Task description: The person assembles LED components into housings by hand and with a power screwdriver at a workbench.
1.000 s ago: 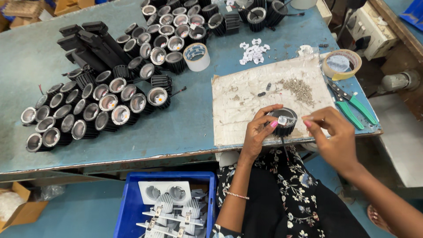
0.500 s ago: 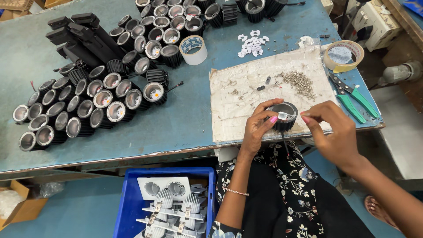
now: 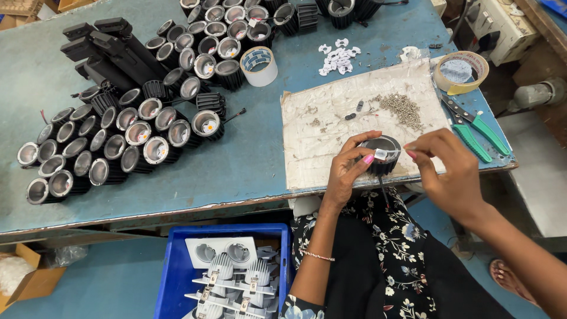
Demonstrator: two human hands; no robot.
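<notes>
Our left hand (image 3: 348, 171) still grips the black lamp housing (image 3: 381, 152) — right hand (image 3: 449, 168) seemingly pinching, nearer now — on the blue table (image 3: 254, 159).

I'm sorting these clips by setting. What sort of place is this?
Probably a small lamp-assembly workshop: rows of black spotlight housings on a worn blue workbench, a pile of screws, and green-handled pliers.

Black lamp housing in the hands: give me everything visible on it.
The lamp housing is a small round black cup, finned on its side like a heat sink, with a pale ring inside the open top. It stands upright at the near edge of the worn white mat, a thin dark wire hanging below. The left hand grips its left side; the right hand pinches a small white piece at its rim.
</notes>
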